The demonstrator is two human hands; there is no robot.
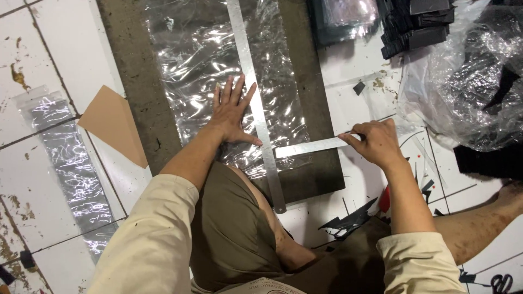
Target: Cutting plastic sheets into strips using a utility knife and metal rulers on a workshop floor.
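A clear plastic sheet (201, 49) lies on a dark grey board (313, 109) on the tiled floor. My left hand (231, 111) presses flat on the sheet, fingers spread, touching the long arm of a metal L-square ruler (251, 81) that runs up the board. My right hand (376, 141) pinches the end of the ruler's short arm (308, 147) at the board's right edge. It may also hold a small blade, but I cannot make it out.
A tan cardboard triangle (111, 122) and strips of clear plastic (68, 158) lie left of the board. Black stacked pieces (417, 27) and a clear bag of black scraps (476, 81) sit at the upper right. Black offcuts (348, 220) lie near my knee.
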